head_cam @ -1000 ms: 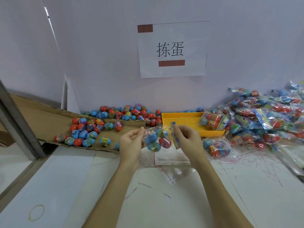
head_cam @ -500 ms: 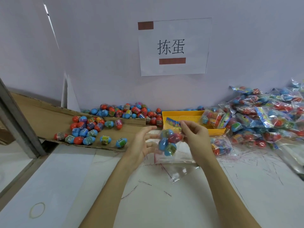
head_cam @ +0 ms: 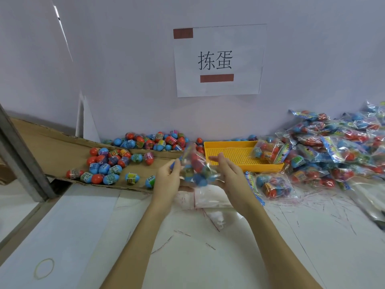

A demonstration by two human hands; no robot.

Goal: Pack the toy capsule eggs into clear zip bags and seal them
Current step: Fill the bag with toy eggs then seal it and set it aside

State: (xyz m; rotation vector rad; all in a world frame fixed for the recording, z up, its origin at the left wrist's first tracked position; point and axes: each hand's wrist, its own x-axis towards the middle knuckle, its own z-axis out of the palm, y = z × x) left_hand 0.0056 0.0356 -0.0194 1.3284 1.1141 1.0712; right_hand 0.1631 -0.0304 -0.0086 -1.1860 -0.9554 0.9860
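Note:
A clear zip bag of toy capsule eggs (head_cam: 195, 168), blurred and tilted, hangs between my two hands above the white table. My left hand (head_cam: 168, 176) pinches the bag's left end with curled fingers and thumb. My right hand (head_cam: 228, 172) lies against the bag's right side, fingers straight. Loose red and blue eggs (head_cam: 108, 163) sit on a cardboard sheet (head_cam: 52, 142) to the left, and more eggs (head_cam: 158, 140) lie along the wall. Empty clear bags (head_cam: 210, 200) lie flat under my hands.
A yellow perforated tray (head_cam: 233, 155) stands behind my right hand with one packed bag (head_cam: 268, 151) in its right end. A big heap of packed bags (head_cam: 333, 147) fills the right side. A grey metal post (head_cam: 23, 159) slants at the left.
The bag went from hanging stretched between both hands to bunched and tilted. My right hand let go of the bag's top and opened; my left hand now pinches the bag's left end.

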